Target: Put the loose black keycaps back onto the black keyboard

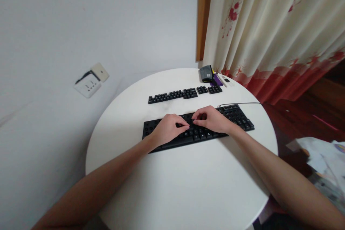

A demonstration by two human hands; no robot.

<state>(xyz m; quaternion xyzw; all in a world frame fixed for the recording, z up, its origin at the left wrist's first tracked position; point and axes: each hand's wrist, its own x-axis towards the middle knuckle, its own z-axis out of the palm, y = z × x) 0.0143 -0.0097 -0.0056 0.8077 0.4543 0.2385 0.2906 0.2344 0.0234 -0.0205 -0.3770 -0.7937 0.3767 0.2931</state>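
Note:
A black keyboard [199, 134] lies at a slight slant on the white round table [172, 183]. Some of its upper area shows bare key positions without caps, while caps sit along the lower rows. My left hand [168, 129] is over its left-middle part, thumb and fingers pinched together. From the right, my right hand [211, 118] reaches over the middle with its fingertips also pinched, close to the left ones. Whatever is between the fingertips of either hand is too small to make out. Behind the keyboard, loose black keycaps [172, 96] stand in grouped rows.
At the table's back edge lie a grey cloth pouch [206, 74], a purple item [216, 80] and a thin white stick-like object [222, 80]. The keyboard's cable [242, 103] runs off to the right. A wall socket [87, 84] is at left, a curtain [258, 43] behind.

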